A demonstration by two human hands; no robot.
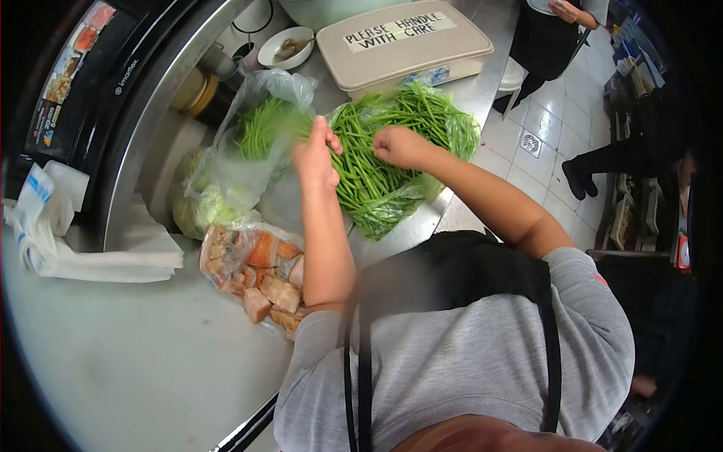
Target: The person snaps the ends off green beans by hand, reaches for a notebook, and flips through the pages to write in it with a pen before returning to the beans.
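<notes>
My left hand (pixel 318 154) is closed beside a clear plastic bag (pixel 248 177) of green beans (pixel 263 129). A motion-blurred green bunch, which looks like beans, sticks out from its fingers over that bag. My right hand (pixel 403 148) is curled into a fist above a larger heap of long green beans (pixel 361 166). What its fingers hold, if anything, is hidden. This heap lies on an opened clear plastic bag (pixel 403 203) on the steel counter.
A bag of pinkish-brown chunks (pixel 263 275) lies by my left forearm. Behind stand a lidded beige box (pixel 407 45) and a white bowl (pixel 286 49). White plastic bags (pixel 90 233) are at left. Another person (pixel 550 38) stands beyond the counter; another person's dark-clothed leg (pixel 617 158) shows right.
</notes>
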